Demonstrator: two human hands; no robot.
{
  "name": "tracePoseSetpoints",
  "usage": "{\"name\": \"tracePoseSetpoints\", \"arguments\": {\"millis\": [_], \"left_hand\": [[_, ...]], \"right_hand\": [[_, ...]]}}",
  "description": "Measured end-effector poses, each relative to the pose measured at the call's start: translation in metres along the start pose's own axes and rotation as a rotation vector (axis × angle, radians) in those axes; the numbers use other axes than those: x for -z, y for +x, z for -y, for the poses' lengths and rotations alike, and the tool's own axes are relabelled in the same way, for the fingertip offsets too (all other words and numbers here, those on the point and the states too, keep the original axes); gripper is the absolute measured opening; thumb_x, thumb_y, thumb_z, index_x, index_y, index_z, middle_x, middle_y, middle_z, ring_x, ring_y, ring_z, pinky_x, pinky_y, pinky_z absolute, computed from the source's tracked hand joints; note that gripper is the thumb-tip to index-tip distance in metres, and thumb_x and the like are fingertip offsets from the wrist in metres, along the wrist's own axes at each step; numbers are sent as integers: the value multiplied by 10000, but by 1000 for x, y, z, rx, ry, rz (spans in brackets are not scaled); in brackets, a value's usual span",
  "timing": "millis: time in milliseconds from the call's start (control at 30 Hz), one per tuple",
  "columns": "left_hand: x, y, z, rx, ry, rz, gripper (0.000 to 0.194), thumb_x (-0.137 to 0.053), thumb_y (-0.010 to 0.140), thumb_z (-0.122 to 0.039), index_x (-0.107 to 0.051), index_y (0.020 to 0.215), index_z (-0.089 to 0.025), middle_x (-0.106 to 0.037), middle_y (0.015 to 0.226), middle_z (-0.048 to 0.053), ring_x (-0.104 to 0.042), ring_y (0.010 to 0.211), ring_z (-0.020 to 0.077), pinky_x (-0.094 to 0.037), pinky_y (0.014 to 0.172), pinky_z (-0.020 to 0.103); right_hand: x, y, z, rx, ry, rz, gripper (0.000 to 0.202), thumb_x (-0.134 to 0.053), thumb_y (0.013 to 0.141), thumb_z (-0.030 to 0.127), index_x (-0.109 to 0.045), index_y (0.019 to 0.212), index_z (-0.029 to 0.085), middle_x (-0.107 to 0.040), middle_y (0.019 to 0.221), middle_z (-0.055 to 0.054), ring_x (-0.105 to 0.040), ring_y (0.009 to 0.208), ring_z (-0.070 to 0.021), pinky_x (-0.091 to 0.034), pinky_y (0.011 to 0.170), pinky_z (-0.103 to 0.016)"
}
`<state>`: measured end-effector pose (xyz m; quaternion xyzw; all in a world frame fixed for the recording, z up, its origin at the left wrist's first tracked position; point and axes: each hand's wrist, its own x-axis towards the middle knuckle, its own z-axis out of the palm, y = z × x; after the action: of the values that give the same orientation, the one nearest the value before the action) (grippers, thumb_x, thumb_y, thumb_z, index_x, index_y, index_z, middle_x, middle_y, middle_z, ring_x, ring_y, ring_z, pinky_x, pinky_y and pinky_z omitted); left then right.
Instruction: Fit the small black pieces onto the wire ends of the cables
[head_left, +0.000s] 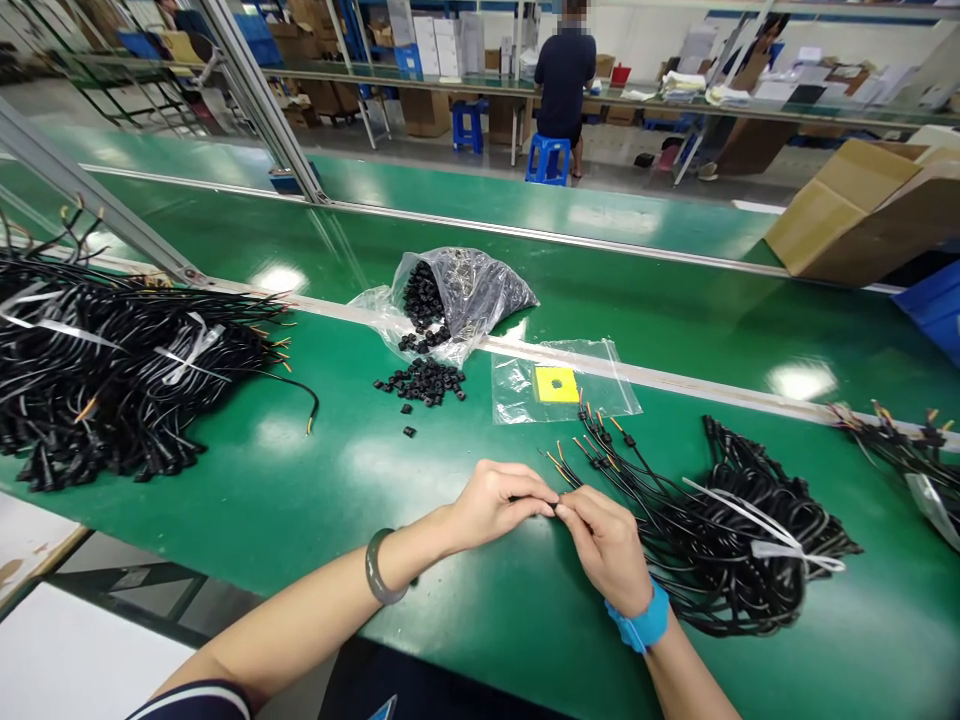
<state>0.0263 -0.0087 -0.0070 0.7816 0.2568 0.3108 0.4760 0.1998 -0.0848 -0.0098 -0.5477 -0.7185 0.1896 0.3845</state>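
My left hand (499,503) and my right hand (606,545) meet above the green table, fingertips pinched together. A small black piece (556,506) shows between them, mostly hidden by the fingers; I cannot tell whether it is a fitting or a cable end. Close behind my right hand lie loose black cables (637,490) with stripped orange and yellow wire ends, some carrying black fittings. They run from a tied cable bundle (780,560) on the right. Farther off, a pile of small black plastic fittings (427,382) lies before an open clear plastic bag (480,295) of the same parts.
A large heap of black cables (112,370) covers the left side. A clear zip bag (517,385) with a yellow square (556,384) lies mid-table. More cables (907,460) and a cardboard box (847,210) stand right. A metal post (262,100) rises at left; a person (566,75) sits beyond.
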Motion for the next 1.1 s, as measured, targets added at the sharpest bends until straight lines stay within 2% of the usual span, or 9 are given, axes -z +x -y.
{"name": "tracePoseSetpoints", "arguments": {"millis": [133, 267, 433, 733, 1100], "left_hand": [[1, 3, -4, 50, -11, -48, 173, -627, 840, -297, -750, 911, -198, -733, 856, 65, -676, 763, 162, -516, 718, 221], [1, 3, -2, 126, -70, -68, 169, -635, 829, -289, -736, 907, -178, -723, 844, 60, -672, 709, 143, -516, 676, 203], [-3, 2, 5, 189, -69, -58, 156, -665, 801, -281, -733, 887, -169, -720, 812, 53, -666, 681, 138, -518, 650, 194], [-9, -2, 8, 163, -26, -36, 149, -620, 838, -266, -734, 902, -196, -732, 849, 47, -673, 717, 142, -504, 673, 194], [-11, -1, 4, 126, -29, -67, 138, -634, 833, -256, -738, 884, -181, -737, 833, 50, -670, 692, 140, -502, 646, 195]], "right_hand": [[4, 2, 0, -29, 52, 7, 219, -436, 945, 227, -608, 817, 186, -595, 739, -31, -564, 683, -131, -447, 607, -248], [9, 3, -1, -9, -3, 5, 138, -482, 922, 219, -615, 905, 186, -613, 815, -42, -582, 723, -136, -470, 622, -249], [7, 0, -4, 30, -73, -40, 142, -478, 919, 177, -615, 881, 186, -603, 753, -28, -575, 695, -135, -456, 624, -253], [-1, -5, -6, -85, 5, -40, 200, -459, 929, 222, -618, 813, 186, -575, 674, -8, -554, 612, -122, -422, 558, -235], [0, -5, -4, -100, 37, -50, 193, -478, 922, 219, -636, 815, 186, -581, 678, -12, -539, 613, -123, -408, 560, -237]]}}
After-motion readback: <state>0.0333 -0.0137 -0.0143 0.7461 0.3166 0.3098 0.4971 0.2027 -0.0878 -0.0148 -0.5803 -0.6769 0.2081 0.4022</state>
